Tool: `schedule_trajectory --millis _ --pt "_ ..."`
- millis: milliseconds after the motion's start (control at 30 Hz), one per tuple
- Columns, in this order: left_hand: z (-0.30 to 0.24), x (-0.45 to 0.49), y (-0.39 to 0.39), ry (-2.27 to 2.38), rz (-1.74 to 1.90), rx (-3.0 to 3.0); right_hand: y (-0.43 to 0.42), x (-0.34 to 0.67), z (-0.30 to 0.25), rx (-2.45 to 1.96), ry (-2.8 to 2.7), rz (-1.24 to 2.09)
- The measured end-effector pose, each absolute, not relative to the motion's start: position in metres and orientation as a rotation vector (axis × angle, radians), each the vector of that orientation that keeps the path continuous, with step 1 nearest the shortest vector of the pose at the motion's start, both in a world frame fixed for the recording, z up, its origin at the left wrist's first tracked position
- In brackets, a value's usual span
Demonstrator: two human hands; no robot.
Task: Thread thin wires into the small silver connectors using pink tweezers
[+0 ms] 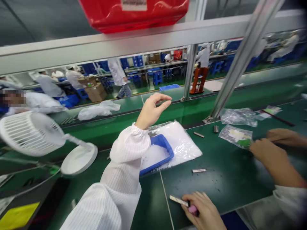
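My left hand [151, 110], in a white sleeve, is raised above the blue tray with its thumb and fingertips drawn into a pinch. Whatever may be between the tips is too small to make out. Below it, white granules [154, 153] lie in the blue tray [169, 148], which rests partly on a clear bag of white material [184, 145]. Near the front of the bench, my right hand [203, 212] grips a small flat strip [178, 200] that points left. Something pink and dark [193, 209] shows at its fingers. A similar strip [199, 170] lies just beyond.
At right, a co-worker's hands [271, 151] work beside a plastic bag [236, 135]. A white fan [79, 158] stands left. Metal posts [230, 70] rise behind the bench, and a red bin [136, 16] sits on the overhead rail [134, 41]. Small metal pieces [216, 129] lie around.
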State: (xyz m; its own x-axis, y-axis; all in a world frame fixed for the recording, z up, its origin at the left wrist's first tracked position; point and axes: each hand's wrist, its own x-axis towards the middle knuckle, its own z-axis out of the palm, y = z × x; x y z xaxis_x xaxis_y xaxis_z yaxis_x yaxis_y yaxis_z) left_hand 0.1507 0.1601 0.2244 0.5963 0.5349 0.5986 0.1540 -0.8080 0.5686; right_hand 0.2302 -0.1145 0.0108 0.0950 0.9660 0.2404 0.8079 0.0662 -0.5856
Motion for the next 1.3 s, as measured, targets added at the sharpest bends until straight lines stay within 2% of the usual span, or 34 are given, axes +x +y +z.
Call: schedule_trajectory --millis 100,233,400,500,633,767,933,1067,1233,1300 --pt "0.238 0.089 0.103 0.538 1.332 2.221 -0.092 0.198 0.002 -1.671 -1.878 0.422" --pt "0.225 0.015 0.039 0.82 1.478 2.101 -0.077 0.173 -0.009 -1.625 -1.988 0.512" --pt "0.167 -0.046 -0.001 1.112 1.395 1.968 -0.076 0.184 -0.007 -1.671 -2.094 0.438" --pt "0.123 -0.068 -0.012 1.228 1.163 1.904 -0.088 0.213 -0.005 -1.733 -2.12 0.398" --pt "0.07 -0.074 -0.019 1.236 0.924 1.943 -0.117 0.258 -0.007 -1.898 -1.969 0.4" --pt "0.037 -0.053 -0.023 1.122 0.67 2.025 -0.141 0.277 0.005 -2.01 -1.554 0.493" --pt "0.014 -0.023 -0.02 1.094 0.506 2.094 -0.134 0.25 0.024 -1.733 -1.113 0.556" --pt "0.002 -0.015 -0.019 1.123 0.544 2.14 -0.113 0.23 0.015 -1.613 -1.184 0.627" --pt "-0.001 -0.022 -0.016 1.145 0.606 2.135 -0.094 0.237 0.0 -1.826 -1.46 0.535" --pt "0.0 -0.026 -0.013 1.153 0.613 2.122 -0.087 0.244 0.003 -1.876 -1.489 0.597"
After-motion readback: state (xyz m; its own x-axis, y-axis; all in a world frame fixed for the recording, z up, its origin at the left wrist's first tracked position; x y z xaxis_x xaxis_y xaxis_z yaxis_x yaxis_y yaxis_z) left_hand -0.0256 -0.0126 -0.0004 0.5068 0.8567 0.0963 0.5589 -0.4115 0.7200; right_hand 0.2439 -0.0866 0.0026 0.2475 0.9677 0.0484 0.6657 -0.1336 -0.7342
